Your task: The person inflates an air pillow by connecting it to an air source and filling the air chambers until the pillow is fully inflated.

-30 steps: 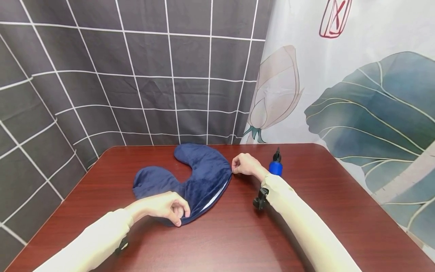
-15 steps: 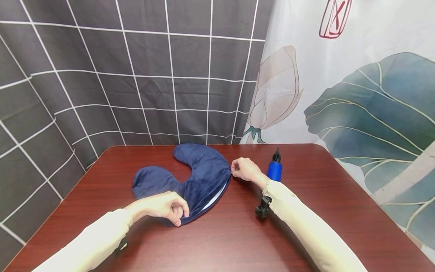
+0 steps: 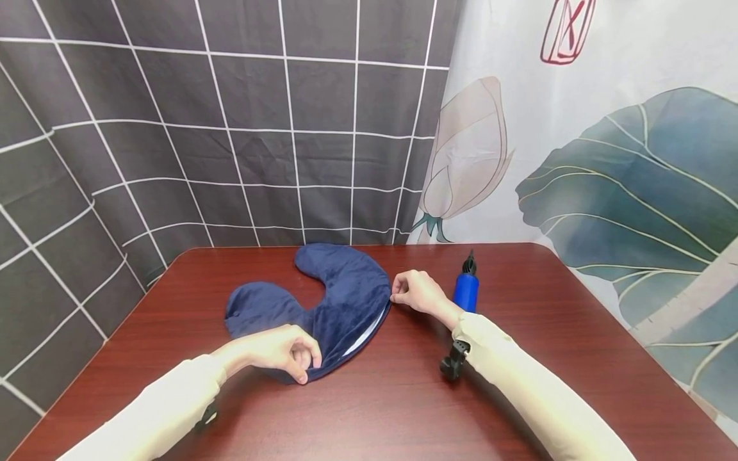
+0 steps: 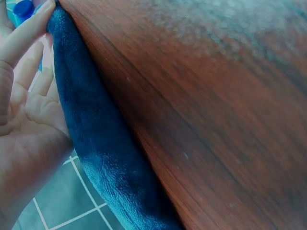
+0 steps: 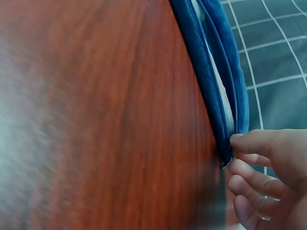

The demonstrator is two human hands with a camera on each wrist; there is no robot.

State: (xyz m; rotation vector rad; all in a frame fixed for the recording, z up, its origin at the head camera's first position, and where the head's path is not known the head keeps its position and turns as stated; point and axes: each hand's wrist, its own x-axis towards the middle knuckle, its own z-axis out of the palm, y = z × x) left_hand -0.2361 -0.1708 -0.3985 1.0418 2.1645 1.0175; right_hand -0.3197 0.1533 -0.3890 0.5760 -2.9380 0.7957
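A navy plush U-shaped neck pillow (image 3: 352, 285) lies on the table with its curved outer side towards me. Along that side a zipper (image 5: 217, 72) gapes, and a white strip shows inside. At the near end of the curve, my left hand (image 3: 279, 349) pinches the pillow's edge between thumb and forefinger. My right hand (image 3: 421, 291) is at the far end of the gap. In the right wrist view its thumb and fingertips pinch the zipper's end, where a small shiny bit, perhaps the pull, peeks out. The fingers mostly hide it.
A blue hand pump (image 3: 466, 293) with a black tip stands or lies just beyond my right wrist; which, I cannot tell. The reddish-brown table (image 3: 369, 422) ends at a dark gridded curtain (image 3: 323, 160) behind and a flower-printed cloth on the right.
My right hand has moved slightly towards me along the pillow's edge, its forearm shifting right and uncovering more of the blue pump. The left hand and pillow have stayed nearly still.
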